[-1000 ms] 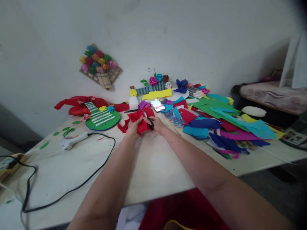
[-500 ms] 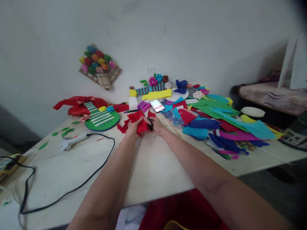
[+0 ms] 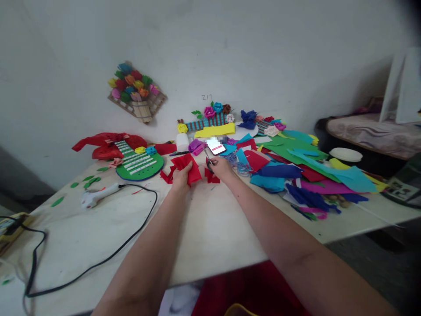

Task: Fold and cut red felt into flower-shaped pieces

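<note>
My left hand (image 3: 182, 177) is closed on a folded piece of red felt (image 3: 189, 169) held just above the table. My right hand (image 3: 221, 168) grips a pair of black-handled scissors (image 3: 209, 159), blades pointing up and away, a short way right of the red felt. A small red scrap (image 3: 211, 177) lies on the table under my right hand. More red offcuts (image 3: 166, 175) lie to the left of the felt.
A glue gun (image 3: 96, 196) with a black cord (image 3: 98, 259) lies at left. A green guitar-shaped craft (image 3: 140, 161) and a red bag (image 3: 98, 145) sit behind it. A pile of coloured felt sheets (image 3: 296, 171) covers the right. A phone (image 3: 216, 146) lies beyond my hands.
My right hand with the scissors has pulled away to the right of the red felt. A red scrap now lies on the table beneath it.
</note>
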Action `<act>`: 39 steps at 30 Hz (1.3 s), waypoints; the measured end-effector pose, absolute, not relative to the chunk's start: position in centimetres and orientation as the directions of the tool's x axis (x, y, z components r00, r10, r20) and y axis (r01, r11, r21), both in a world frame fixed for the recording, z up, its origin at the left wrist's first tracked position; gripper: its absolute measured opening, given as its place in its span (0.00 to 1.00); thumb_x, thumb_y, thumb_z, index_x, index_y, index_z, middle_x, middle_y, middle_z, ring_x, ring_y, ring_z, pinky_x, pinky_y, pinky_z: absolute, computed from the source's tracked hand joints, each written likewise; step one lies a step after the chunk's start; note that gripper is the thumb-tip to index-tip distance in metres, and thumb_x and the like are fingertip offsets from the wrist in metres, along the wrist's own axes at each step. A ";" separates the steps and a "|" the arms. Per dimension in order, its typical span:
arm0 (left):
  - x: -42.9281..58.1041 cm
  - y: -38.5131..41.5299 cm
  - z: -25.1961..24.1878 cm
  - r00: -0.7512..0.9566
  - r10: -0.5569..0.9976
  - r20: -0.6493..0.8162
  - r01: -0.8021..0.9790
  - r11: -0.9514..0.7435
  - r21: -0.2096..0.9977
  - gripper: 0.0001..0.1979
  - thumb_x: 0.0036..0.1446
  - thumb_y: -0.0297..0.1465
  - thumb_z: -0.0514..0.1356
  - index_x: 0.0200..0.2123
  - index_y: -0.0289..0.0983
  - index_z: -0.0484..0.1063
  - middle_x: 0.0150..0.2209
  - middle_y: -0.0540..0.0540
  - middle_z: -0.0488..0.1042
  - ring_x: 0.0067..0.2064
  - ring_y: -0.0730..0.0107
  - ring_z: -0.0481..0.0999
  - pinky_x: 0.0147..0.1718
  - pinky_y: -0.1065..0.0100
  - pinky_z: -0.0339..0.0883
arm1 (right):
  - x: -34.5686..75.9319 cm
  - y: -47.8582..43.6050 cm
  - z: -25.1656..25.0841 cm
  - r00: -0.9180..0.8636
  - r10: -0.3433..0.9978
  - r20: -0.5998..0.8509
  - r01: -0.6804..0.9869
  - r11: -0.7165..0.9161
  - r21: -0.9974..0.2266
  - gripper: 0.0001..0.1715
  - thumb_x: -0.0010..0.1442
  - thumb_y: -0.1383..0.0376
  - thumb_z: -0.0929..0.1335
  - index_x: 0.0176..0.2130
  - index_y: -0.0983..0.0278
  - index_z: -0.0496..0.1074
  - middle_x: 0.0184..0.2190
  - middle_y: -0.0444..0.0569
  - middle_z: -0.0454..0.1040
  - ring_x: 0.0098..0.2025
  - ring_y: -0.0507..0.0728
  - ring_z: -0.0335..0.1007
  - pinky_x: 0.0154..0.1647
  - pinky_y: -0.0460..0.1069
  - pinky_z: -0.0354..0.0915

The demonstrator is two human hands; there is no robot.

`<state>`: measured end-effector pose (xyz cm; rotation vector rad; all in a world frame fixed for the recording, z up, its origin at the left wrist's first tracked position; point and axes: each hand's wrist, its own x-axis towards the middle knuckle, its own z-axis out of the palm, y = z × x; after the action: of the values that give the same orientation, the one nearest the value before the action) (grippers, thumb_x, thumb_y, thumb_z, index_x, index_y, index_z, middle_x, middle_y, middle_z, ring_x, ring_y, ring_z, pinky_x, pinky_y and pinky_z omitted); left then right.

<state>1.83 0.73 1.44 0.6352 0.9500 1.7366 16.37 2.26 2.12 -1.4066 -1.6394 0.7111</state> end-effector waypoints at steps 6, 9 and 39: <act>1.5 1.3 0.7 -0.370 0.929 -0.013 -0.530 -0.200 0.824 0.10 0.40 0.23 0.66 0.30 0.32 0.71 0.28 0.44 0.75 0.28 0.68 0.76 0.30 0.67 0.72 | 16.3 1.1 3.1 -0.101 0.972 0.211 0.957 0.153 -0.246 0.25 0.50 0.54 0.66 0.45 0.65 0.69 0.40 0.59 0.74 0.44 0.63 0.69 0.42 0.53 0.61; 1.9 1.1 0.8 -0.368 0.930 -0.003 -0.518 -0.202 0.831 0.11 0.40 0.23 0.66 0.30 0.32 0.71 0.26 0.45 0.75 0.27 0.68 0.76 0.29 0.68 0.72 | 15.6 0.7 3.2 -0.110 0.982 0.150 0.976 0.136 -0.170 0.21 0.51 0.62 0.66 0.46 0.65 0.68 0.41 0.59 0.73 0.45 0.62 0.69 0.41 0.52 0.61; 1.9 1.1 0.3 -0.348 0.938 0.004 -0.447 -0.169 0.878 0.16 0.34 0.27 0.70 0.30 0.32 0.70 0.27 0.44 0.75 0.26 0.67 0.75 0.28 0.66 0.71 | 24.8 4.0 2.5 0.398 0.890 0.223 0.900 -0.331 -0.285 0.21 0.55 0.70 0.61 0.48 0.71 0.69 0.48 0.66 0.67 0.52 0.65 0.61 0.43 0.55 0.63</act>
<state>1.92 1.08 0.26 0.7116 1.0158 1.7154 24.84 4.02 2.49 -2.3005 -1.5472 -0.0370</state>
